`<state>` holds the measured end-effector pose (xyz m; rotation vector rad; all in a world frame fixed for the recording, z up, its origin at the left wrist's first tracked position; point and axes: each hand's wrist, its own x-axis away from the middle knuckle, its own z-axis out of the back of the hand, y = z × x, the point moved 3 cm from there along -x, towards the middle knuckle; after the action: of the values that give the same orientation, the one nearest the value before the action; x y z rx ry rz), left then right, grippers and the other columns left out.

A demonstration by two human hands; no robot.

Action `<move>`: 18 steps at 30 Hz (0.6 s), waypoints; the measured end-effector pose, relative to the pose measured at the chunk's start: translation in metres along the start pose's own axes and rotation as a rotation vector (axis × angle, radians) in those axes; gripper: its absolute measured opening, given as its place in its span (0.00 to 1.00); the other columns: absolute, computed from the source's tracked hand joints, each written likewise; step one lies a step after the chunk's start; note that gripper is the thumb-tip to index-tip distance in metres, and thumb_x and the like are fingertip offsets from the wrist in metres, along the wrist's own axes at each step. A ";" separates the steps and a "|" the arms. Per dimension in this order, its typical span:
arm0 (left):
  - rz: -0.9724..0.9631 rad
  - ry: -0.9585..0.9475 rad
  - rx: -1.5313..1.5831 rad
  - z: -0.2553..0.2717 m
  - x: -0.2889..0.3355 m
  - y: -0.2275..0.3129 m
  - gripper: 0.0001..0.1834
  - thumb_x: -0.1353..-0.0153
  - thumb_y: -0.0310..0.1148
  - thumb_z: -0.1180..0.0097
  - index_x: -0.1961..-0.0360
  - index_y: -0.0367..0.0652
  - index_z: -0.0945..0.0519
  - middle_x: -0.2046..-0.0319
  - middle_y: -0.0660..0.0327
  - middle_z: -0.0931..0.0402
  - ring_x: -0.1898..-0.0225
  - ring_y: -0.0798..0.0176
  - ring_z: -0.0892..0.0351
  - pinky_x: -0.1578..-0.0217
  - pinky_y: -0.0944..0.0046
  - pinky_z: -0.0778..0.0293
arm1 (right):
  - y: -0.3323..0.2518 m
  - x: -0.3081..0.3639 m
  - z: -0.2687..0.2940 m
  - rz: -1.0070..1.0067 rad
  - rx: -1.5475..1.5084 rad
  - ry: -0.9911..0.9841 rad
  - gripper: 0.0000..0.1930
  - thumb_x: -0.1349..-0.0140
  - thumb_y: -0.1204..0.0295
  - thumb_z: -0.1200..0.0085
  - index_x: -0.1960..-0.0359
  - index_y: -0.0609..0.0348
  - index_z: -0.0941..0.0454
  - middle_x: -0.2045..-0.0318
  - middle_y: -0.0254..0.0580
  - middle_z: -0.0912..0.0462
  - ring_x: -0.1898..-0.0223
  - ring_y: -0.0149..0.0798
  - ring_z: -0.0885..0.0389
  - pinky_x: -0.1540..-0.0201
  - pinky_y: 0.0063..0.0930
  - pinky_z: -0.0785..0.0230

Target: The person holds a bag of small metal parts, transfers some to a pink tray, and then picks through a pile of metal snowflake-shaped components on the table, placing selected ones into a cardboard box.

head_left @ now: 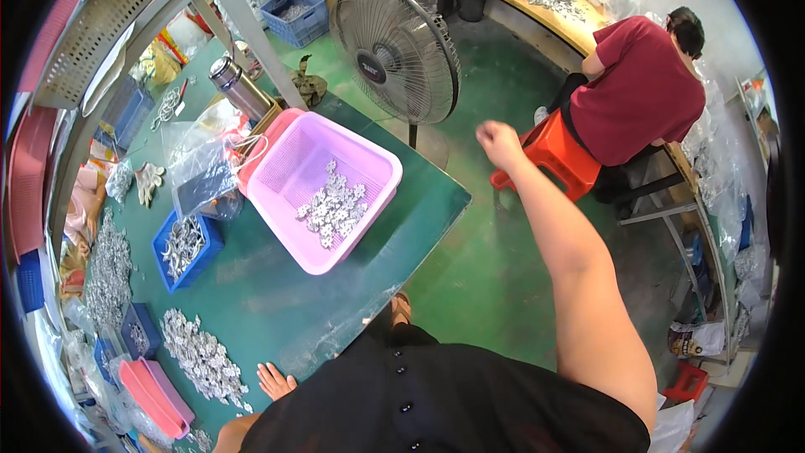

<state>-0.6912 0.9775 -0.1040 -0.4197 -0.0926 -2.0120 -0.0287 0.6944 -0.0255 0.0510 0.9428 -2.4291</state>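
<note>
My left hand (275, 382) lies on the green table (377, 256) at its near edge, fingers spread, with nothing in it. Beside it is a heap of small silvery metal parts (201, 352). My right arm stretches forward over the floor, away from the table. The right hand (501, 144) hangs in the air with its fingers curled in, and nothing shows in it. A purple plastic basket (281, 226) stands on the table, with a pile of similar metal parts (334, 208) inside. To its left is a small blue bin (191, 273) of curved metal pieces (182, 245).
A standing fan (394, 50) rises beyond the table corner. At the right, a person in a dark red shirt (646, 92) sits on a red stool (558, 155) at another bench. A steel thermos (239, 88) and a glove (148, 183) are on my table.
</note>
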 end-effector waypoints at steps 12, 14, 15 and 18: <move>0.031 0.361 -0.022 0.054 0.023 0.080 0.27 0.34 0.44 0.56 0.38 0.43 0.34 0.37 0.44 0.39 0.37 0.42 0.39 0.43 0.37 0.39 | -0.045 -0.098 0.040 0.050 0.259 0.004 0.20 0.47 0.50 0.40 0.73 0.58 0.21 0.70 0.46 0.18 0.64 0.50 0.19 0.61 0.43 0.27; -0.325 0.928 -0.306 0.061 0.060 0.120 0.18 0.35 0.37 0.53 0.47 0.41 0.27 0.39 0.41 0.39 0.40 0.31 0.40 0.43 0.34 0.41 | -0.037 -0.099 0.045 0.219 0.330 -0.155 0.20 0.48 0.50 0.40 0.70 0.57 0.20 0.66 0.48 0.18 0.61 0.51 0.19 0.58 0.43 0.27; -0.265 1.021 -0.419 0.049 0.074 0.143 0.16 0.35 0.36 0.53 0.50 0.40 0.26 0.39 0.40 0.39 0.40 0.28 0.41 0.43 0.35 0.40 | -0.033 -0.105 0.056 0.280 0.268 -0.165 0.18 0.46 0.52 0.41 0.69 0.56 0.20 0.65 0.47 0.18 0.60 0.51 0.20 0.57 0.43 0.27; 0.058 0.051 0.035 0.017 0.126 0.194 0.23 0.32 0.39 0.58 0.39 0.39 0.36 0.34 0.37 0.50 0.37 0.25 0.51 0.37 0.38 0.48 | 0.038 -0.114 0.072 0.199 0.183 -0.213 0.13 0.41 0.60 0.45 0.65 0.56 0.21 0.58 0.46 0.20 0.54 0.50 0.22 0.52 0.41 0.29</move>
<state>-0.5676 0.7841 -0.0681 -0.3448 -0.0827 -1.9599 0.0986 0.6776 0.0300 -0.0460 0.5909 -2.2750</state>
